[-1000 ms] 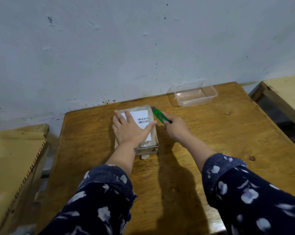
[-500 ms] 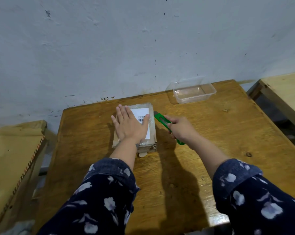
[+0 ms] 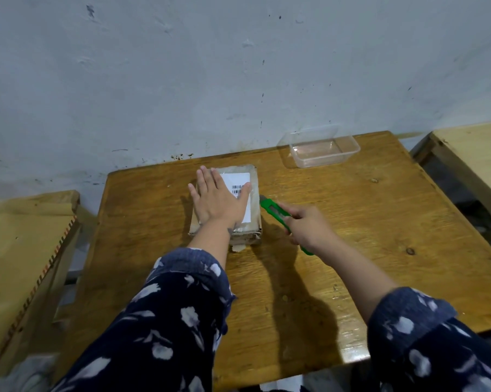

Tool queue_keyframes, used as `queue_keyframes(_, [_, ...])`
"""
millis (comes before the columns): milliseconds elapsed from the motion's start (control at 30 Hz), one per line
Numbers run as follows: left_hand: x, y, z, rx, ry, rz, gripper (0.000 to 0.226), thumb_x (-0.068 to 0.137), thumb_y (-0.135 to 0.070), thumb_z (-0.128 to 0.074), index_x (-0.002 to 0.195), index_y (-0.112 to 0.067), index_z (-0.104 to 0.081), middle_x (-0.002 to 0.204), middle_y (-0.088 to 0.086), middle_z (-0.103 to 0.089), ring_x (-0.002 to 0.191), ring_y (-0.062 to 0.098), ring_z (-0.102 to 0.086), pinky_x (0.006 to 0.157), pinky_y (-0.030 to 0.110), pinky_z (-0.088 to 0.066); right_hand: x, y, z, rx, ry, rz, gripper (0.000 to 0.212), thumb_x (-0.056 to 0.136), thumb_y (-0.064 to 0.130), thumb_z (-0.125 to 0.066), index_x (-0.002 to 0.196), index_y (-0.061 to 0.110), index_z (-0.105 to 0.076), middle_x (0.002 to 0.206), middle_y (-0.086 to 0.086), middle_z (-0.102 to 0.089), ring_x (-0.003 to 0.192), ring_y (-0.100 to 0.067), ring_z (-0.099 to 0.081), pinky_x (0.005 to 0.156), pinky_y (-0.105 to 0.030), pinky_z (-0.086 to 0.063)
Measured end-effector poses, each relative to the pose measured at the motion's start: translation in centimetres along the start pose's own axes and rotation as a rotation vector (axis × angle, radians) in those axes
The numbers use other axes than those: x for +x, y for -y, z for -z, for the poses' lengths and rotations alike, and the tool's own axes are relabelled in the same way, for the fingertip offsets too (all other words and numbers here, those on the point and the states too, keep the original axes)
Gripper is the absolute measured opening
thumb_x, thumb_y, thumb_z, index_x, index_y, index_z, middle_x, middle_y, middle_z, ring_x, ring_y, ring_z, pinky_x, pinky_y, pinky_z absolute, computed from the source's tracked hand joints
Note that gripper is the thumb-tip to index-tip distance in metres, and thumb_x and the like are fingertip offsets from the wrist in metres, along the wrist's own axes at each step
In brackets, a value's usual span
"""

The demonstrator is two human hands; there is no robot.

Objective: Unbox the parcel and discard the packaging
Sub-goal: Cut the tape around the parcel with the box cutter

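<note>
A small cardboard parcel (image 3: 254,179) wrapped in clear tape, with a white barcode label on top, lies flat on the wooden table (image 3: 351,236). My left hand (image 3: 220,200) presses flat on its top with fingers spread. My right hand (image 3: 309,229) grips a green utility knife (image 3: 272,209), whose tip touches the parcel's right side edge about halfway along. The parcel's near end shows torn tape.
A clear plastic container (image 3: 323,149) stands at the table's back right, by the grey wall. A large cardboard box (image 3: 21,250) sits off the table's left side. Another wooden surface (image 3: 476,154) lies to the right, past a gap.
The knife has slid along the parcel's right edge from the far corner toward me. My left hand has stayed pressed on top.
</note>
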State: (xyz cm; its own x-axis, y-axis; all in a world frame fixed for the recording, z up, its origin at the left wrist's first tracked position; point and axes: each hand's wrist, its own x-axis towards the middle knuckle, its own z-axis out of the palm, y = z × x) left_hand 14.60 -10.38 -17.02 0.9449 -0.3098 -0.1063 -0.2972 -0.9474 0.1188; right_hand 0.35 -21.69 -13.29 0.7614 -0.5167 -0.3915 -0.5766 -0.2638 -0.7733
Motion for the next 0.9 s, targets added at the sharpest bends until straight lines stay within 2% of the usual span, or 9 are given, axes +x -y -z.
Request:
queue_keyframes(100, [0.0, 0.0, 0.0, 0.004, -0.001, -0.001, 0.097, 0.087, -0.076, -0.011, 0.152, -0.006, 0.004, 0.161, 0.013, 0.011, 0.148, 0.025, 0.014, 0.117, 0.046, 0.009, -1.3, -0.6, 0.3, -0.027, 0.042, -0.006, 0.038, 0.094, 0.015, -0.048, 0.126, 0.033, -0.059, 0.075, 0.01, -0.059, 0.06, -0.016, -0.053, 0.056, -0.032, -0.042])
queue_keyframes(233, [0.0, 0.1, 0.3, -0.002, 0.016, -0.001, 0.098, 0.086, -0.077, -0.012, 0.152, -0.006, 0.004, 0.161, 0.013, 0.01, 0.148, 0.025, 0.013, 0.118, 0.046, 0.008, -2.0, -1.1, -0.1, -0.053, 0.019, -0.006, 0.038, 0.093, 0.017, -0.048, 0.123, 0.036, -0.061, 0.078, 0.005, -0.065, 0.064, -0.021, -0.058, 0.057, -0.034, -0.044])
queue_keyframes(433, [-0.2, 0.5, 0.6, 0.008, 0.039, -0.051, 0.099, 0.086, -0.077, -0.01, 0.152, -0.006, 0.005, 0.16, 0.013, 0.012, 0.148, 0.025, 0.014, 0.119, 0.046, 0.007, -3.4, -2.4, 2.8, 0.083, -0.025, -0.052, 0.034, 0.094, 0.024, -0.051, 0.125, 0.033, -0.06, 0.072, -0.002, -0.064, 0.05, -0.012, -0.047, 0.045, -0.025, -0.034])
queue_keyframes(500, [-0.1, 0.8, 0.6, 0.014, 0.046, -0.072, 0.099, 0.085, -0.077, -0.011, 0.152, -0.006, 0.006, 0.16, 0.013, 0.013, 0.148, 0.025, 0.015, 0.119, 0.046, 0.006, -3.3, -2.3, 3.2, 0.113, -0.066, -0.038, 0.033, 0.095, 0.028, -0.051, 0.127, 0.031, -0.059, 0.075, -0.003, -0.065, 0.054, -0.012, -0.049, 0.048, -0.025, -0.037])
queue_keyframes(633, [0.0, 1.4, 0.6, 0.03, 0.053, -0.123, 0.1, 0.085, -0.078, -0.009, 0.152, -0.007, 0.006, 0.16, 0.013, 0.013, 0.147, 0.024, 0.015, 0.119, 0.046, 0.007, -2.0, -1.7, 3.0, 0.24, -0.045, -0.112, 0.044, 0.097, 0.011, -0.044, 0.135, 0.033, -0.049, 0.09, -0.002, -0.068, 0.068, -0.016, -0.054, 0.057, -0.026, -0.042])
queue_keyframes(700, [0.3, 2.0, 0.7, 0.045, 0.056, -0.154, 0.1, 0.084, -0.079, -0.008, 0.153, -0.007, 0.006, 0.16, 0.012, 0.013, 0.147, 0.023, 0.015, 0.119, 0.046, 0.007, -1.1, -1.7, 2.7, 0.278, 0.03, -0.122, 0.059, 0.096, -0.001, -0.039, 0.142, 0.035, -0.037, 0.112, -0.001, -0.065, 0.092, -0.02, -0.061, 0.078, -0.032, -0.049])
queue_keyframes(767, [0.8, 2.8, 0.9, 0.068, 0.054, -0.189, 0.1, 0.083, -0.079, -0.007, 0.153, -0.008, 0.006, 0.161, 0.011, 0.013, 0.147, 0.023, 0.015, 0.119, 0.046, 0.007, -0.1, -1.4, 2.3, 0.32, 0.081, -0.124, 0.067, 0.094, -0.006, -0.036, 0.148, 0.032, -0.024, 0.128, -0.002, -0.058, 0.111, -0.021, -0.057, 0.1, -0.04, -0.044])
queue_keyframes(800, [0.9, 3.1, 1.0, 0.075, 0.059, -0.202, 0.1, 0.083, -0.079, -0.007, 0.153, -0.008, 0.006, 0.161, 0.01, 0.013, 0.147, 0.022, 0.015, 0.119, 0.046, 0.007, 0.2, -1.2, 2.1, 0.32, 0.085, -0.126, 0.067, 0.095, -0.004, -0.036, 0.15, 0.031, -0.02, 0.131, -0.002, -0.055, 0.111, -0.019, -0.055, 0.1, -0.039, -0.043])
queue_keyframes(900, [1.5, 4.2, 1.3, 0.083, 0.056, -0.216, 0.099, 0.083, -0.079, -0.009, 0.153, -0.009, 0.006, 0.161, 0.009, 0.013, 0.147, 0.021, 0.015, 0.119, 0.046, 0.006, 2.2, 0.3, 0.8, 0.279, 0.003, -0.137, 0.061, 0.096, 0.004, -0.039, 0.149, 0.028, -0.021, 0.132, -0.005, -0.052, 0.096, -0.016, -0.055, 0.071, -0.028, -0.043])
